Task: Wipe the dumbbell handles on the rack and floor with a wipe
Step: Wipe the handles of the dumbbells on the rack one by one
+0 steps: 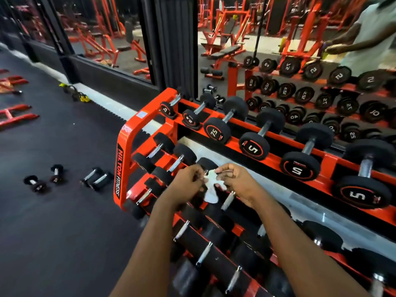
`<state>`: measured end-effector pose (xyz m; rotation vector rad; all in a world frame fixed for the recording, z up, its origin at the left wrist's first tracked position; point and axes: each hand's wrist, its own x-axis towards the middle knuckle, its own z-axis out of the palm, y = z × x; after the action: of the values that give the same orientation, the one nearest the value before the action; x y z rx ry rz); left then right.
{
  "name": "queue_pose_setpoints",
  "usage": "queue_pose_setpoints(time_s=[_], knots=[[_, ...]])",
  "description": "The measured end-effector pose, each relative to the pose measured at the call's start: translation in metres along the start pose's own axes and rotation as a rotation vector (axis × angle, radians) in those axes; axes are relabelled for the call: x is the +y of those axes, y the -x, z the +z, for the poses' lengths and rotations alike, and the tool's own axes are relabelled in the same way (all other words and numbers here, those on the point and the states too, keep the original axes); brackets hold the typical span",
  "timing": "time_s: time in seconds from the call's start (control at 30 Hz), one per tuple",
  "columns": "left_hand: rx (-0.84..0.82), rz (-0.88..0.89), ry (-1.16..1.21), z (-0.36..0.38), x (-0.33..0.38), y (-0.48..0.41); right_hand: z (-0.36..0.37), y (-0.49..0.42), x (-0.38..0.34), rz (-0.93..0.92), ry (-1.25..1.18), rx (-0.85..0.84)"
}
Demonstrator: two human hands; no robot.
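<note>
Wipe (211,189), white and crumpled, hangs just above frame centre, over the middle tier of the rack (125,146). Both grips have hold of it. The left grip (188,183) pinches its nine-o'clock edge, fingers curled in round the fabric. The right grip (237,182) pinches its three-o'clock edge the same way, fingers curled and nearly closed. The two grips are near each other with the wipe bunched between them. Its loose tail droops toward six o'clock, free of both. Whether that tail touches a dumbbell cannot be told.

A chrome handle (228,200) shows at five o'clock of the wipe, just below the right grip. The black heads around it are partly hidden by the forearms.

The rack is orange. Its end post, at nine o'clock of the grips, is lettered HILTON FITNESS, and its tiers run off toward four o'clock. On the top tier, from twelve to three o'clock, black dumbbells with chrome handles lie side by side, among them a 7.5 dumbbell (216,130) and next to it a 5 dumbbell (254,146). More dumbbells fill the lower tiers at six o'clock.

Behind the rack, at one o'clock, a mirror (278,39) shows the dumbbells again, and a person in a light top at two o'clock.

On the dark floor (53,221), at nine o'clock of the rack, lie the floor dumbbells (36,184): two small ones apart from each other and a pair (96,179) side by side.
</note>
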<state>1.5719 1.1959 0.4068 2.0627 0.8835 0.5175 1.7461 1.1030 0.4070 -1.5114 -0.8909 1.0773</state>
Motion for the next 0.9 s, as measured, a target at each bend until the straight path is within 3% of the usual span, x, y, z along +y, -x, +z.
queue_pose_setpoints(time_s=[0.17, 0.27, 0.4, 0.67, 0.8, 0.9], knots=[[0.160, -0.084, 0.123, -0.032, 0.000, -0.002, -0.001, 0.003, -0.017, -0.008, 0.159, -0.026], [0.159, -0.078, 0.167, -0.039, 0.003, 0.001, 0.006, 0.001, -0.023, -0.007, 0.249, 0.032], [0.169, -0.052, 0.184, -0.040, 0.011, 0.003, 0.016, 0.001, -0.028, 0.058, 0.134, -0.008], [0.119, -0.155, 0.318, -0.040, 0.031, 0.006, 0.018, 0.007, -0.028, -0.063, 0.140, -0.034], [0.206, -0.089, 0.087, -0.029, 0.034, 0.008, 0.019, 0.007, -0.027, 0.006, 0.059, -0.006], [0.340, -0.061, 0.065, -0.025, 0.031, 0.007, 0.014, 0.007, -0.025, 0.064, -0.027, 0.038]])
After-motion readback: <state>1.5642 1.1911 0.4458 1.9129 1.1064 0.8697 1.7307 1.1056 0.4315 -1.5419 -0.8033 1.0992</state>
